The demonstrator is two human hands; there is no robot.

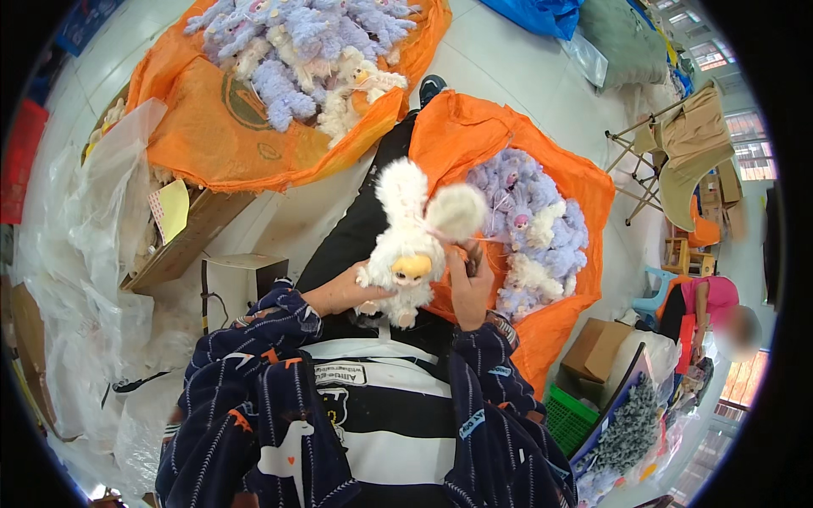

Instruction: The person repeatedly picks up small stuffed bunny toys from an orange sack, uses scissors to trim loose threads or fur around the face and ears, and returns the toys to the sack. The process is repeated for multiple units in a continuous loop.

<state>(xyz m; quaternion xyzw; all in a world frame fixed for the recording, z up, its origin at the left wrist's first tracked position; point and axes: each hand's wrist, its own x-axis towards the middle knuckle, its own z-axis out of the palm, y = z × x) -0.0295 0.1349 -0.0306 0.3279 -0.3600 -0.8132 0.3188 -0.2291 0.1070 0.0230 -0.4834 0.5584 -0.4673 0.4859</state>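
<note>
A white furry plush doll (pixel 402 267) with long ears, a small face and a yellow patch over its brow is above my lap. My left hand (pixel 343 290) grips it at the lower left side. One ear (pixel 401 188) points up; the other round end (pixel 457 212) is smeared by motion. At the doll's right side my right hand (pixel 472 288) is closed with the fingers pinched together; what they hold is too small to make out. Close to the right hand lies an orange woven sack (pixel 584 182) with several lilac and white plush dolls (pixel 529 216) inside.
Another orange sack (pixel 212 140) piled with lilac plush dolls (pixel 292 42) lies ahead to the left. Clear plastic sheeting (pixel 76 271) and a cardboard box (pixel 241 275) stand left. A folding chair (pixel 686 140), a green crate (pixel 569 421) and another person (pixel 720 309) are at right.
</note>
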